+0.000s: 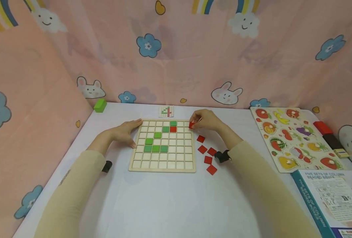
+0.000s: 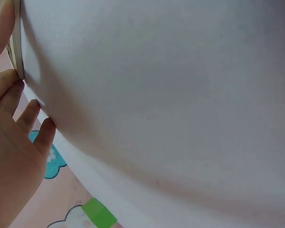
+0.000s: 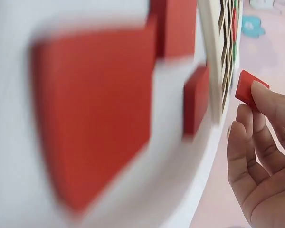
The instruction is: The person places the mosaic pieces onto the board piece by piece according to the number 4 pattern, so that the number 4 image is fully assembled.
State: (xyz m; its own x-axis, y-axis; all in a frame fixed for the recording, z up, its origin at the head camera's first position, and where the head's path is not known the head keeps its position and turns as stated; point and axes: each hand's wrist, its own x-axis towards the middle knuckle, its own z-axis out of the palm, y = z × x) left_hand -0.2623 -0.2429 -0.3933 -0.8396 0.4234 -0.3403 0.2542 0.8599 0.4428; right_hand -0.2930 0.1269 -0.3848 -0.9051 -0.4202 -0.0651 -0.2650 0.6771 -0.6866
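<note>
A wooden grid board (image 1: 162, 165) lies on the white table, with several green tiles (image 1: 155, 148) and one red tile (image 1: 173, 129) set in its squares. My right hand (image 1: 204, 119) pinches a red tile (image 1: 191, 125) (image 3: 248, 88) at the board's far right edge. My left hand (image 1: 125, 131) rests with straight fingers (image 2: 38, 130) against the board's left edge (image 2: 16, 42). Several loose red tiles (image 1: 207, 153) (image 3: 92, 114) lie on the table right of the board.
A small pattern card (image 1: 166, 111) lies behind the board. A green block (image 1: 100, 105) (image 2: 99, 214) sits at the far left corner. A fruit puzzle board (image 1: 292, 138), red and dark blocks (image 1: 328, 132) and a printed box (image 1: 333, 201) occupy the right side. Pink cloth walls surround the table.
</note>
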